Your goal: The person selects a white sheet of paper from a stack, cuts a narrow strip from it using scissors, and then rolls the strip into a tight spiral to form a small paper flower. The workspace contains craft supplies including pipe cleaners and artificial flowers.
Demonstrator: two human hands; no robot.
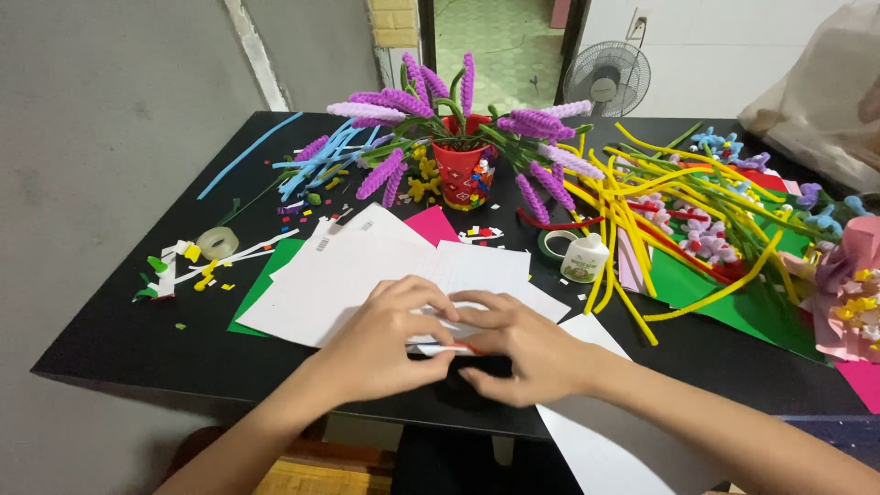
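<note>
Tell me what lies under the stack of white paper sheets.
Under the white paper sheets, a green sheet shows at the left and a pink sheet at the top, on the black table. How far they reach underneath is covered.

Both hands, the left hand (380,339) and right hand (522,353), cover most of a thin red strip (461,348), so its length stays unclear. The pale plastic bag (816,101) and pink paper flower (852,284) run off the right edge.
</note>
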